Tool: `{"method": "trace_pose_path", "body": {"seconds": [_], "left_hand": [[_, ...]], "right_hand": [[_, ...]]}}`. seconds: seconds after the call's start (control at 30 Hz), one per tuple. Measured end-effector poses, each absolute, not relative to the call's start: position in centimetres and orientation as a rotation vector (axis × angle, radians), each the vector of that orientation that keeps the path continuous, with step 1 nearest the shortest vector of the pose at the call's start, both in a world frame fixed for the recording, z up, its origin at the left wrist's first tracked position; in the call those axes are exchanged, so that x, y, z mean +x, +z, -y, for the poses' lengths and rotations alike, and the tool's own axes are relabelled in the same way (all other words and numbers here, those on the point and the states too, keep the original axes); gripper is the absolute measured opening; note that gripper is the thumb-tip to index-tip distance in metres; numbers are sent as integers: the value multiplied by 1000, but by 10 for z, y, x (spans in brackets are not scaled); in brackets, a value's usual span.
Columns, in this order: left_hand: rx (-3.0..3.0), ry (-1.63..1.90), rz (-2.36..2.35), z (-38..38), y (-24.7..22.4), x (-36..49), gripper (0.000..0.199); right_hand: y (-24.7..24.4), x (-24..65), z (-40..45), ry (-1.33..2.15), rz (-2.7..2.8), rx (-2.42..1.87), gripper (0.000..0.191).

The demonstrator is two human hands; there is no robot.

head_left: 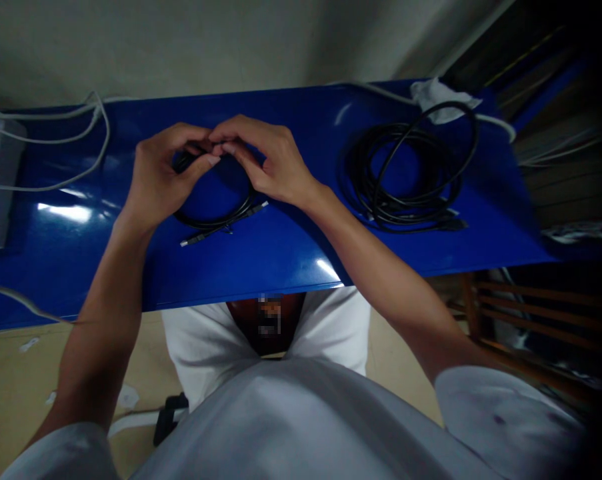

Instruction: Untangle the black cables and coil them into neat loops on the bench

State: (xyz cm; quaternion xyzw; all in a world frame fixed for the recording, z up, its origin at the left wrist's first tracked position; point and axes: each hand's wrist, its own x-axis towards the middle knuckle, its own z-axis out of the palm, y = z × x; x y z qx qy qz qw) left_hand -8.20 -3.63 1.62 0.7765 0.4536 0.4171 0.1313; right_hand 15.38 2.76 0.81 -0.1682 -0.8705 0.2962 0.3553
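A black cable [221, 221] lies coiled on the blue table, its two plug ends at the near side of the loop, one with a light metal tip at the left. Over the far side of this coil, my left hand [163, 170] pinches with thumb and fingers. My right hand [265, 157] meets it there, fingertips pressed together close to the left ones. What sits between the fingertips is too small and dark to make out; part of the coil passes behind my left hand.
A larger bundle of black cables [405, 177] lies on the right, below a crumpled white piece [443, 97]. On the left are a power strip [3, 180] and white cords [101, 147]. The blue table [291, 253] ends just before my lap.
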Motion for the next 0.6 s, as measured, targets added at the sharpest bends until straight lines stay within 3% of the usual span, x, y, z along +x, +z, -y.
{"method": "trace_pose_path", "body": {"seconds": [0.3, 0.6], "left_hand": [[2169, 1322, -1368, 36, 14, -83, 44], [2189, 1331, -1405, 39, 21, -79, 32]], "right_hand": [[7, 154, -28, 722, 2269, -423, 57], [5, 152, -34, 807, 2160, -512, 57]]}}
